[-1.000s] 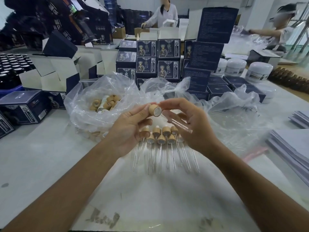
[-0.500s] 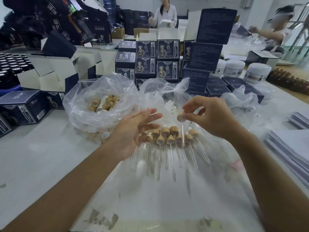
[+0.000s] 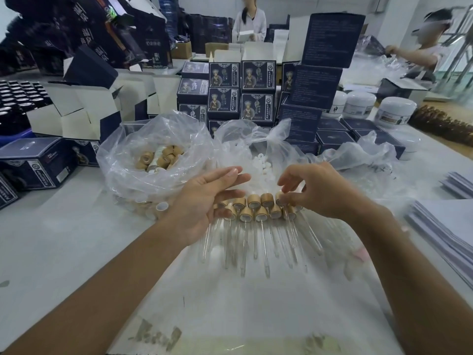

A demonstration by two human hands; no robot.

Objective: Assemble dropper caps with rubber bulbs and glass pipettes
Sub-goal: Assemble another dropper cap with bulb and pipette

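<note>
Since half a second before, the right hand (image 3: 314,190) had come down from above the row and lowered its dropper to the right end of the finished droppers (image 3: 258,208); the left hand (image 3: 204,201) had hardly shifted. The right hand's fingers (image 3: 286,199) were curled, thumb and forefinger pinching the tan cap of the end dropper (image 3: 280,197), which touched its neighbours in the back row. The left hand hung over the left end of the row with its fingers straight and loosely spread, holding nothing, its lower fingers just above the caps there.

The finished droppers lay in two close rows on the pale worktop (image 3: 76,252), caps away from the person and glass tubes (image 3: 263,247) fanned toward them. Behind the left hand stood a clear bag of tan caps (image 3: 161,156); beside it, behind the gap between the hands, a second clear bag held small white bulbs (image 3: 261,162). Dark blue boxes (image 3: 256,93) were stacked farther back, white jars (image 3: 394,111) stood at the right, and a stack of grey sheets (image 3: 455,226) lay along the right edge. Two other people worked at the far end of the room.
</note>
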